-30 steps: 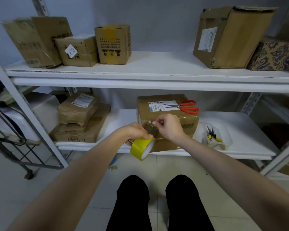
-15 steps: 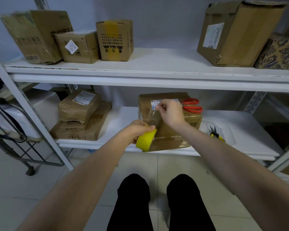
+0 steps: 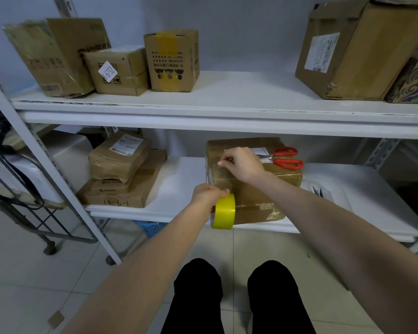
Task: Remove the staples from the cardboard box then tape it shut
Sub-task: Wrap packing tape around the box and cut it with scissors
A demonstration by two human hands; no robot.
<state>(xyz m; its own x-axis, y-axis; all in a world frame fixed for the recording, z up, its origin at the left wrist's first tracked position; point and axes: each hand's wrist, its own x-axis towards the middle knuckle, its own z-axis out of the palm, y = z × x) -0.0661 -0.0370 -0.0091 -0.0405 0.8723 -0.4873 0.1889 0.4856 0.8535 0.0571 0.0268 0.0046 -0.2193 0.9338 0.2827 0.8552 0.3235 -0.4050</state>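
The white metal shelf point(image 3: 179, 179) is carrying everything here, and its right end is running out of the frame. On its lower board, near the front edge, the cardboard box point(image 3: 251, 198) is lying flat. It is brown, wrapped in shiny film that is wrinkling at the corners, and its front left part is hiding behind the two hands. A white label on its top is mostly covered, so the print cannot be read.

The right grip point(image 3: 241, 165) is resting on the top front edge of the box, thumb and forefinger pinching the end of a clear strip point(image 3: 212, 175). The strip is almost invisible against the box and only a faint shine is showing.

The left grip point(image 3: 206, 194) is clenching around the tape roll point(image 3: 223, 212), a smooth yellow ring held in front of the box, below the shelf edge. Its core is hidden by the fingers.

The scissors point(image 3: 285, 159), with red plastic handles, are lying on top of the box, and the blades are disappearing behind the right grip.

A small dark tool point(image 3: 317, 191) is peeking out behind the right forearm. Its kind cannot be told.
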